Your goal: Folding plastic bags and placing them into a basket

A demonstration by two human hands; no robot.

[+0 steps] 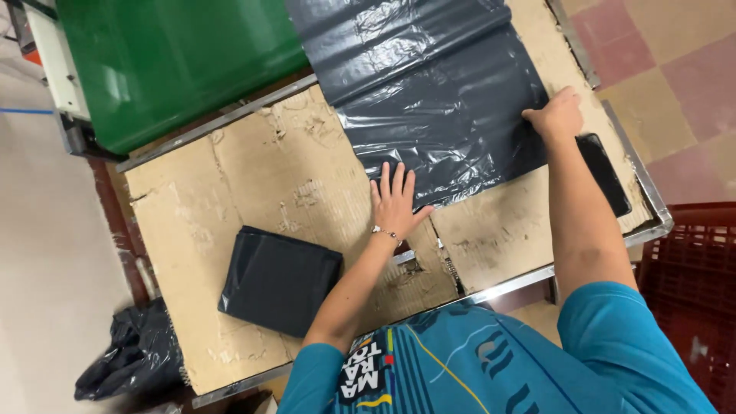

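While both hands (pixel 395 201) (pixel 556 115) press flat, no grip closed, the black bag (pixel 429 92) stretches lengthwise away.

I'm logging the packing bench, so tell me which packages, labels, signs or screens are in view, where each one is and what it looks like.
Folded black plastic bag pack: lower left on the cardboard-covered table, squarish, glossy.
Open black plastic sheet: top centre, wrinkled, under the left hand and right hand.
Dark flat rectangle: right edge, possibly a phone; screen dark.
No signs or labels seen.
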